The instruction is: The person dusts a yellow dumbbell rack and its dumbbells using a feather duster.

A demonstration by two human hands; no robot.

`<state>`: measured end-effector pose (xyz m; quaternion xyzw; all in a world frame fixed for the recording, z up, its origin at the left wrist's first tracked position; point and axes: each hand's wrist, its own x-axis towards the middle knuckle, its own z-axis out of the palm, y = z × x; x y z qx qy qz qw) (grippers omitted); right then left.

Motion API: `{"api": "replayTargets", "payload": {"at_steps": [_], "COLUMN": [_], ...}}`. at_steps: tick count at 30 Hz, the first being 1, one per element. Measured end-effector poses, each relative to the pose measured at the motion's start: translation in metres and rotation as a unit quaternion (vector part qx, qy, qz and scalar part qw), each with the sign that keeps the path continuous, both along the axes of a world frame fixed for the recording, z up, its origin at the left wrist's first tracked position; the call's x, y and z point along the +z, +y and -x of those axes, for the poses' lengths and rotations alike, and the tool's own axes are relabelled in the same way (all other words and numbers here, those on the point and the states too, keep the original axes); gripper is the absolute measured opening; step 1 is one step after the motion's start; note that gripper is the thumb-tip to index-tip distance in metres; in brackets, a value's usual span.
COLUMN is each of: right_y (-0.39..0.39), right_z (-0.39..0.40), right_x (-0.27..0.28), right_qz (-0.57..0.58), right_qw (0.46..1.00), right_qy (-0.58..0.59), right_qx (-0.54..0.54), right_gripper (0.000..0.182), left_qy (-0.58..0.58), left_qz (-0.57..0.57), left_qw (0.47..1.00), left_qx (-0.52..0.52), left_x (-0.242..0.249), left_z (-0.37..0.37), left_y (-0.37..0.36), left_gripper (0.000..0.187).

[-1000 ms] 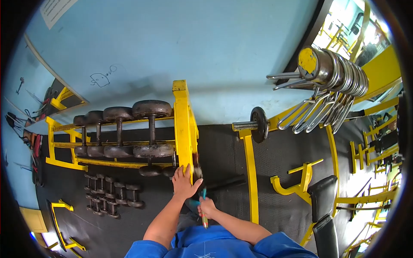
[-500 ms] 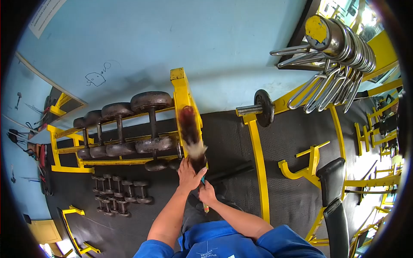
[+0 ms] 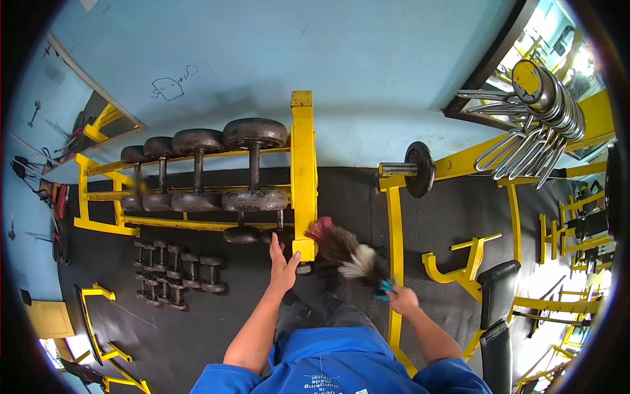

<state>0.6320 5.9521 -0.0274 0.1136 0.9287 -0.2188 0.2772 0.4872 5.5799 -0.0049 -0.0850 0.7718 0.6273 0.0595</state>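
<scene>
Yellow-painted steel dumbbell rack (image 3: 302, 164), head view, w/ person in blue shirt standing on black rubber floor mat (image 3: 348, 197). R hand (image 3: 401, 300) is closed round the teal handle of a brown-and-white feather duster (image 3: 344, 251); grip looks firm, fingers wrapped. Duster plume is motion-blurred and lies low, just right of the rack's end upright near its foot, tip pointing left toward the post; touching or just off the post, can't tell. Half a sec. earlier the plume stood up along the upright's face, held close in front of the body; a full sec. earlier it was barely out past the hands. So the stroke has swept down and outward to the right, w/ the R arm now extended away from the torso. Judged from this, the upright's face has had its pass and the work is at the post's base and right side.

L hand (image 3: 282, 266) is open, fingers together and extended, holding nothing; it has come off the upright it was steadying against and now sits just beside the post's lower end, approx. level w/ the bottom shelf.

Surroundings: large dark iron dumbbells (image 3: 252, 171) in a row on the rack's shelves; small dark dumbbells (image 3: 177, 276) in pairs on the mat, left of the L arm; yellow barbell stand w/ a black plate (image 3: 419, 169) to the right; chrome cable handles (image 3: 525, 144) hung upper right.
</scene>
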Motion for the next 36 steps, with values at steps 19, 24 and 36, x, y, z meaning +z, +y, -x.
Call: {"api": "replayTargets", "payload": {"at_steps": [19,24,36], "right_y": [0.023,-0.023,-0.116], "right_z": [0.071,0.064,0.182], "right_x": [0.094,0.067,0.004], "right_qz": [-0.137,0.043,0.182], "right_qw": [0.990,0.996,0.945], "right_qy": [0.034,0.019,0.139], "right_qx": [0.021,-0.077,-0.235], "right_gripper": [0.034,0.041,0.041], "left_qy": [-0.099,-0.035,0.096], "left_qz": [-0.088,-0.049,0.450], "left_qw": [0.991,0.998,0.874], "left_qx": [-0.006,-0.021,-0.156], "left_x": [-0.001,-0.007,0.010], "left_z": [-0.011,0.007,0.075], "left_y": [-0.021,-0.003,0.066], "left_gripper": [0.067,0.068,0.083]}}
